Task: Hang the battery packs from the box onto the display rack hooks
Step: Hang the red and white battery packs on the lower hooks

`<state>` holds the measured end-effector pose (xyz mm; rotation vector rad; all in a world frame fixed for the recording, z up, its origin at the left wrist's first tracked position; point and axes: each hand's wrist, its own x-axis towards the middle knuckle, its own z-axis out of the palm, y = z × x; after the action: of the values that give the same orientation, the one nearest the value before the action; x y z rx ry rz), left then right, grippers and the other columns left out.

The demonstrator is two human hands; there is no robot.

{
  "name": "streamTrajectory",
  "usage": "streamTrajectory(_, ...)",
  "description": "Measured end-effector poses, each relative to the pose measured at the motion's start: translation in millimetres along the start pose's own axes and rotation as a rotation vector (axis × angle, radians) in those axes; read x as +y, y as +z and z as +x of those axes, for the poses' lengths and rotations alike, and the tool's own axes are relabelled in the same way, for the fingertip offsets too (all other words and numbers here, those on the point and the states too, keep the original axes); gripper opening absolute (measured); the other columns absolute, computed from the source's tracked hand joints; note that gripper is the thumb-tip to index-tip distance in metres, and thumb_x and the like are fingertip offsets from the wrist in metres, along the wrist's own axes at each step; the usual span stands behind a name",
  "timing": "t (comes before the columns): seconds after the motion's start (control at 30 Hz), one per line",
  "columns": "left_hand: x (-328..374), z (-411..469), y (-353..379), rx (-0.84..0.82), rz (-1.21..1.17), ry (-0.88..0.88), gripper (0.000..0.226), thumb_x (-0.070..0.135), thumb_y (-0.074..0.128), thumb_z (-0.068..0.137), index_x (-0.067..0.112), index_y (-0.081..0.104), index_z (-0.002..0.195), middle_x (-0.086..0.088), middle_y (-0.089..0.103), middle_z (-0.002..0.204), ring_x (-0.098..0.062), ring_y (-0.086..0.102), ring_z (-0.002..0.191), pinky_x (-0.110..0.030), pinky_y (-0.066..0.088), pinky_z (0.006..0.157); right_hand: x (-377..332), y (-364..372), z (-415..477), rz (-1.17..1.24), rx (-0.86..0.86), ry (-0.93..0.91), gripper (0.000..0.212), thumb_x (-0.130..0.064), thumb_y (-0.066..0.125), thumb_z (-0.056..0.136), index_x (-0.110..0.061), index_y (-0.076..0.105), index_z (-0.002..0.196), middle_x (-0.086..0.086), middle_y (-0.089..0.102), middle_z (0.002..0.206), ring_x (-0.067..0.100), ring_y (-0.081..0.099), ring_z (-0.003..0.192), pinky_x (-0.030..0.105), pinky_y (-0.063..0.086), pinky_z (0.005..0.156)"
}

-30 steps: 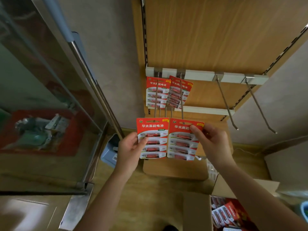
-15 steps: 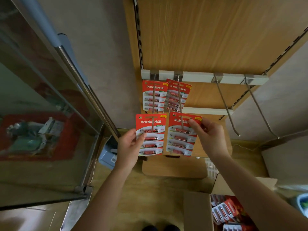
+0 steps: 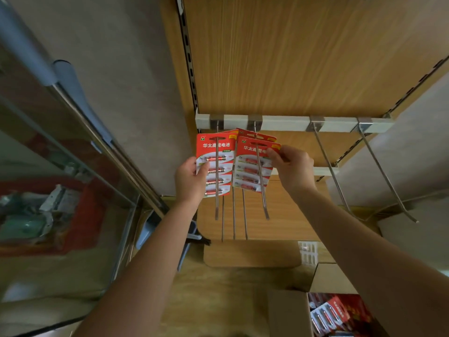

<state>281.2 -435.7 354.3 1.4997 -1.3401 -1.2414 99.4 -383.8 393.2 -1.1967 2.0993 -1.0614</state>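
**Two battery packs on the left hooks, one in each hand**

The left battery pack (image 3: pixel 215 164), a red card with four batteries under clear blisters, is already threaded on the first hook (image 3: pixel 216 205). The wire enters the hole at the top of the card, runs down over its front and ends below its lower edge. The left hand (image 3: pixel 189 181) holds this pack at its left edge, with the thumb on the front and the other fingers behind the card.

Just beside it, the right battery pack (image 3: pixel 252 166) hangs in the same way on the second hook (image 3: pixel 263 203), a little tilted. The right hand (image 3: pixel 294 166) pinches its upper right corner between the thumb and the curled fingers. Behind this pack the top of another red pack (image 3: pixel 257 136) shows, closer to the rail.

Both hooks come out from a white rail (image 3: pixel 286 122) under a wooden back panel (image 3: pixel 291 57). Further right on the rail, two empty hooks (image 3: pixel 332 171) point down and outward.

At the bottom right an open cardboard box (image 3: pixel 289 312) stands on the floor with more red packs (image 3: pixel 332 310) inside. At the left there is a glass cabinet (image 3: pixel 60 190) with a metal frame.
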Motion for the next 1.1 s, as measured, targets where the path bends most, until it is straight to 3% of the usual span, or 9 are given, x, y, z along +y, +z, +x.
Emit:
streamTrajectory(0.1, 1, 7, 3, -0.005, 0.028, -0.024, 0.019, 0.022, 0.052, 0.093, 0.008, 0.060, 0.103, -0.007, 0.070, 0.100, -0.019, 0.070, 0.086, -0.035, 0.058, 0.073, 0, 1, 10, -0.005, -0.002, 0.023, 0.029, -0.029, 0.053, 0.092, -0.004, 0.065, 0.083, 0.006, 0.062, 0.072, 0.012, 0.048, 0.060, 0.023, 0.037, 0.053)
streamTrajectory(0.17, 2, 9, 4, -0.008, 0.046, -0.028, 0.018, 0.022, 0.052, 0.093, 0.009, 0.060, 0.103, -0.007, 0.069, 0.102, -0.020, 0.070, 0.088, -0.035, 0.058, 0.074, -2, 2, 13, -0.004, -0.007, 0.034, 0.024, -0.029, 0.054, 0.092, -0.010, 0.064, 0.081, -0.001, 0.059, 0.068, 0.008, 0.047, 0.058, 0.019, 0.036, 0.053)
streamTrajectory(0.33, -5, 10, 2, 0.000, 0.163, -0.038, 0.020, 0.024, 0.050, 0.094, 0.009, 0.060, 0.101, -0.007, 0.068, 0.102, -0.019, 0.067, 0.090, -0.022, 0.050, 0.067, -2, 6, 1, 0.111, 0.018, 0.082, 0.024, -0.024, 0.053, 0.093, -0.015, 0.062, 0.113, 0.000, 0.067, 0.097, 0.011, 0.063, 0.084, 0.014, 0.046, 0.064)
streamTrajectory(0.47, -28, -3, 1, 0.047, 0.316, -0.076, 0.037, 0.026, 0.055, 0.092, 0.010, 0.051, 0.124, -0.008, 0.054, 0.128, -0.023, 0.055, 0.115, -0.027, 0.043, 0.083, 8, 11, -28, 0.179, 0.028, 0.154, 0.039, -0.020, 0.051, 0.094, -0.023, 0.047, 0.133, -0.004, 0.060, 0.123, 0.012, 0.061, 0.102, 0.028, 0.051, 0.086)
streamTrajectory(0.6, -54, -39, 4, 0.007, 0.434, -0.046, 0.026, 0.017, 0.053, 0.092, 0.005, 0.055, 0.115, -0.012, 0.059, 0.119, -0.022, 0.058, 0.103, -0.027, 0.045, 0.077, 33, 10, -67, 0.188, -0.054, 0.138, 0.029, -0.012, 0.044, 0.096, -0.019, 0.057, 0.121, -0.002, 0.063, 0.115, 0.002, 0.061, 0.089, 0.020, 0.048, 0.081)
streamTrajectory(0.7, -73, -78, 11, -0.115, 0.515, -0.107, 0.022, 0.016, 0.049, 0.094, 0.005, 0.059, 0.111, -0.011, 0.063, 0.115, -0.025, 0.059, 0.105, -0.031, 0.045, 0.084, 65, 1, -96, 0.149, -0.115, 0.140, 0.027, -0.009, 0.043, 0.095, -0.016, 0.062, 0.113, -0.004, 0.064, 0.106, -0.003, 0.060, 0.082, 0.019, 0.050, 0.080)
streamTrajectory(0.83, -100, -127, 34, -0.315, 0.705, -0.179, 0.019, 0.022, 0.047, 0.095, 0.015, 0.062, 0.105, -0.003, 0.065, 0.108, -0.019, 0.060, 0.094, -0.030, 0.047, 0.077, 123, -26, -137, 0.064, -0.180, 0.269, 0.025, -0.011, 0.048, 0.093, -0.020, 0.065, 0.107, -0.004, 0.066, 0.104, 0.013, 0.063, 0.095, 0.024, 0.049, 0.083)
streamTrajectory(0.93, -118, -167, 66, -0.445, 0.797, -0.235, 0.018, 0.023, 0.046, 0.094, 0.018, 0.062, 0.099, -0.002, 0.065, 0.103, -0.020, 0.061, 0.095, -0.029, 0.048, 0.077, 175, -56, -170, -0.083, -0.229, 0.328, 0.022, -0.015, 0.051, 0.092, -0.017, 0.067, 0.107, 0.006, 0.069, 0.102, 0.020, 0.063, 0.093, 0.028, 0.047, 0.082)
streamTrajectory(1.1, -149, -247, 137, -0.487, 0.873, -0.283, 0.020, 0.027, 0.045, 0.094, 0.019, 0.063, 0.100, -0.001, 0.065, 0.102, -0.016, 0.061, 0.091, -0.030, 0.050, 0.078, 271, -128, -215, -0.160, -0.291, 0.380, 0.027, -0.012, 0.048, 0.092, -0.017, 0.067, 0.110, 0.002, 0.068, 0.114, 0.020, 0.062, 0.104, 0.028, 0.046, 0.089)
